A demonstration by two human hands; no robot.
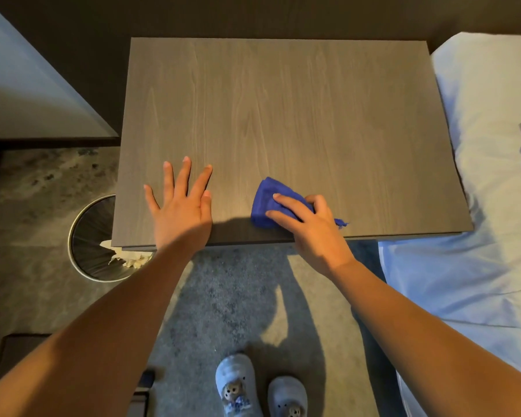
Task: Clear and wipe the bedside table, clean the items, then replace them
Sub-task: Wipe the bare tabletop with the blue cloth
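Cloth position: a blue cloth (271, 203) was bunched under the right hand (310, 227) at the bedside table (283, 115) near edge, its unwiped surface lying ahead.
Right fingers: curled closed on the cloth.
Left hand (181, 209): laid flat, fingers spread, nothing held.
Obstructions: none seen on top; a bin (85, 236) stood beside, bed (487, 145) to the right.

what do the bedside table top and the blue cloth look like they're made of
The bedside table top looks like grey-brown wood or a wood-print laminate: long grain lines, a matte, even sheen, a thin flat edge. Which of the two, the view leaves open. The blue cloth looks like soft microfibre or terry: fuzzy nap, limp folds under the right hand.
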